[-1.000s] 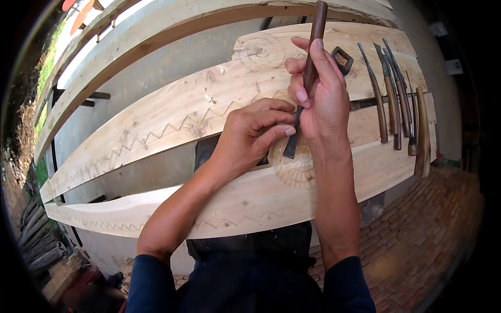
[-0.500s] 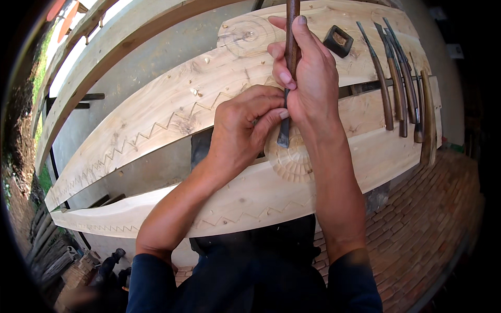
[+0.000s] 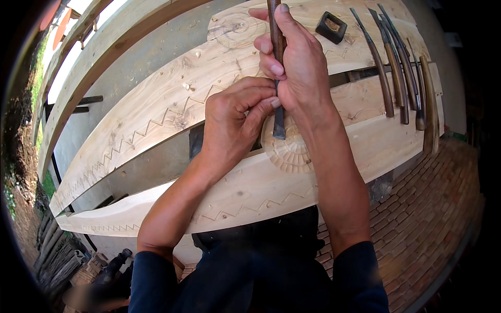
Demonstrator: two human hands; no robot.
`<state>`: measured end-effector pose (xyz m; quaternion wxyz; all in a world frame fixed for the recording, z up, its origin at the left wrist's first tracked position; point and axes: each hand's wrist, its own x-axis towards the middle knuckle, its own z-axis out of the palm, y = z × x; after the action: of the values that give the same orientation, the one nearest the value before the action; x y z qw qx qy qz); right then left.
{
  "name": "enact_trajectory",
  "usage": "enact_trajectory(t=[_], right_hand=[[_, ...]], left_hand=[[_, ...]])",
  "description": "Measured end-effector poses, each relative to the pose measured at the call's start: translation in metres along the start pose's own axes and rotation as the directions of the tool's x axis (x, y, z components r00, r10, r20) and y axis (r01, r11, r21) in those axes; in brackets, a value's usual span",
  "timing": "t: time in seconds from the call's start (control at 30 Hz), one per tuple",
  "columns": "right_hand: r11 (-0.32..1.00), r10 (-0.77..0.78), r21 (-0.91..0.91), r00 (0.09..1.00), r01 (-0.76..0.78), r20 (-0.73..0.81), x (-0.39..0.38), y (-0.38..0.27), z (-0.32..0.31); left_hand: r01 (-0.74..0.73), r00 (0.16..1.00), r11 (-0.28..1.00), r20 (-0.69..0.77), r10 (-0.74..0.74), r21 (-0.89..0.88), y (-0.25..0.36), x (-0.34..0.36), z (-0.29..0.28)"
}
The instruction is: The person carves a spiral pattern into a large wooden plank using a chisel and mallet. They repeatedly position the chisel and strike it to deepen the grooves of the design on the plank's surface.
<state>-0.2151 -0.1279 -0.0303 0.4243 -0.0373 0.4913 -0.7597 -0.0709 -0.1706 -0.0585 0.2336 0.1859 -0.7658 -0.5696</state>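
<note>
Swung leftward since 1 second ago, the chisel [image 3: 279,124] no longer leans to the right but runs almost straight from far to near, and both hands have shifted with it. The right hand [image 3: 302,68] has its grip closed around the wooden handle [image 3: 277,39]: thumb along the right side, lower fingers curled against the left, index finger loosely bent and reaching past it. The left hand [image 3: 227,112] has a narrow pinching grip, thumb and fingertips meeting on the metal blade from the left, close against the right hand. The blade's end is over the far left part of a round carving [image 3: 292,159] on the near board [image 3: 255,185]; I cannot tell whether it touches the wood.

Beyond lies the far board [image 3: 156,96], with a cut zigzag line [image 3: 183,108] and a few wood chips [image 3: 186,86]. To the right, a black square box [image 3: 332,28] sits near a row of long-handled tools [image 3: 382,81]. Brick floor [image 3: 412,219] shows at near right.
</note>
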Motion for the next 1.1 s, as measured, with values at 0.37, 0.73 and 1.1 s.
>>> enact_trajectory(t=[0.37, 0.73, 1.1], right_hand=[[0.996, 0.020, -0.086, 0.999, -0.018, 0.029, -0.010, -0.002, 0.001], [1.000, -0.022, 0.007, 1.000, 0.022, 0.013, -0.001, -0.010, -0.005], [0.999, -0.042, -0.021, 0.999, 0.043, 0.016, -0.002, -0.009, 0.002]], left_hand=[[0.002, 0.999, 1.000, 0.045, -0.002, 0.002, 0.003, -0.005, -0.003], [0.026, 0.997, 1.000, 0.079, -0.026, -0.006, 0.002, -0.002, -0.003], [0.038, 0.994, 0.999, 0.105, -0.041, 0.025, 0.006, -0.001, -0.004]])
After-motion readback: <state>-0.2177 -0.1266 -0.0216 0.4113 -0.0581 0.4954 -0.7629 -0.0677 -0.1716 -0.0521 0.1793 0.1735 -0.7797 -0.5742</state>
